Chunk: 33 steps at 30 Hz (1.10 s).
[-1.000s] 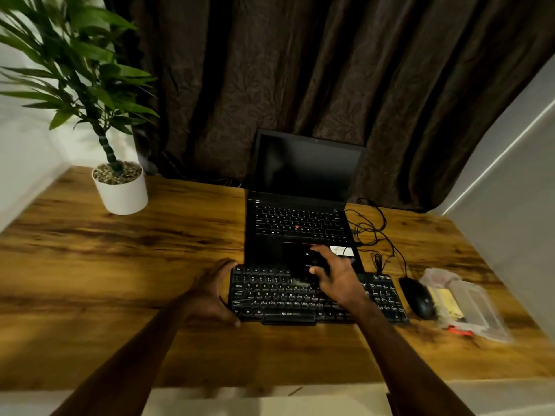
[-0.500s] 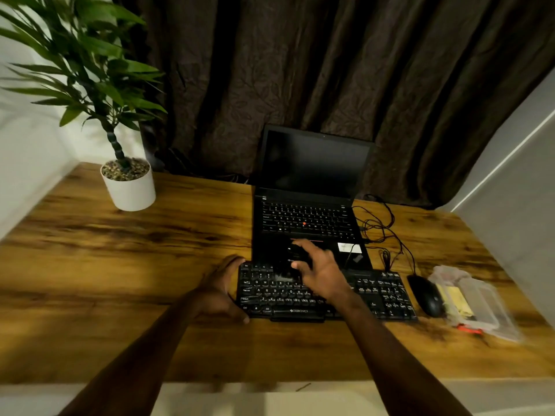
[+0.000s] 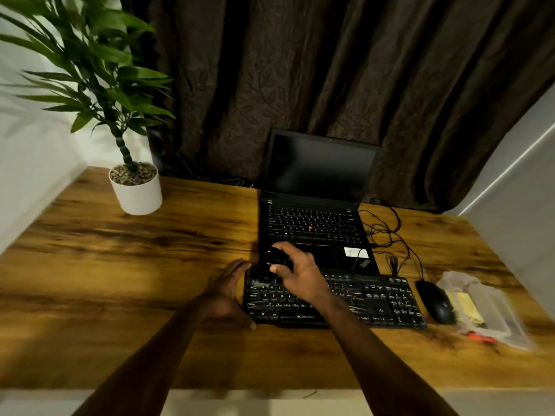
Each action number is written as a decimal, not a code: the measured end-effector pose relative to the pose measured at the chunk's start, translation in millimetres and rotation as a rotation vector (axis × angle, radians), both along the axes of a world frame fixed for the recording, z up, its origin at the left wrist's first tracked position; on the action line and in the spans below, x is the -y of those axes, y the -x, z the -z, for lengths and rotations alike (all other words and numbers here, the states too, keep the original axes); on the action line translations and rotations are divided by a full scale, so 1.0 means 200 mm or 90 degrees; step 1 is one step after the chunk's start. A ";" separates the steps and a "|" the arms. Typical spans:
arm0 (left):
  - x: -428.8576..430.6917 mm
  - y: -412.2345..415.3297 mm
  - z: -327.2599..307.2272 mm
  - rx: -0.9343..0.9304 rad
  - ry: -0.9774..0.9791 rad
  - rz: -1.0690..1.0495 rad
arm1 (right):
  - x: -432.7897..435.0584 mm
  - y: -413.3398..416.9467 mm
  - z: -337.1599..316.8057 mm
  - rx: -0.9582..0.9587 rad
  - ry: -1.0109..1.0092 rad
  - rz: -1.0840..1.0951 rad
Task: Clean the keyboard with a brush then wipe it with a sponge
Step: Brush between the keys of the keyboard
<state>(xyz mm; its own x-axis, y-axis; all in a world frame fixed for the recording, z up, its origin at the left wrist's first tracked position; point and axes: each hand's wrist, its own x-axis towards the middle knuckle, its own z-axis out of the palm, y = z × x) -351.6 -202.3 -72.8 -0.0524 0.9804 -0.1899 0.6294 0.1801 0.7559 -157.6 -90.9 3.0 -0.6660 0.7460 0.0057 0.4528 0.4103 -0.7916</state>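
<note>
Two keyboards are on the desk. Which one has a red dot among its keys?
The laptop's built-in keyboard, farther from the person; the separate keyboard in front of it shows no red.

Black keyboard (Zebronics-marked) lies flat; dark brush over its left end.
</note>
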 end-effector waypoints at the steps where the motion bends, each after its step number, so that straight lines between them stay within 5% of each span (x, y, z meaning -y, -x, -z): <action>1: 0.00 0.00 0.00 -0.001 0.001 0.003 | -0.02 -0.03 -0.01 0.010 -0.001 0.003; 7: 0.00 0.00 -0.02 0.001 0.007 0.000 | -0.11 -0.13 0.00 0.069 -0.029 0.007; 16: -0.01 0.00 0.01 -0.013 0.009 -0.013 | 0.02 0.08 0.02 0.000 -0.025 -0.048; 26: -0.01 0.01 0.02 0.000 0.000 -0.004 | -0.07 -0.08 0.03 0.099 -0.019 -0.015; 33: -0.01 0.02 0.05 -0.014 0.016 -0.010 | 0.03 0.07 0.04 0.028 -0.026 -0.037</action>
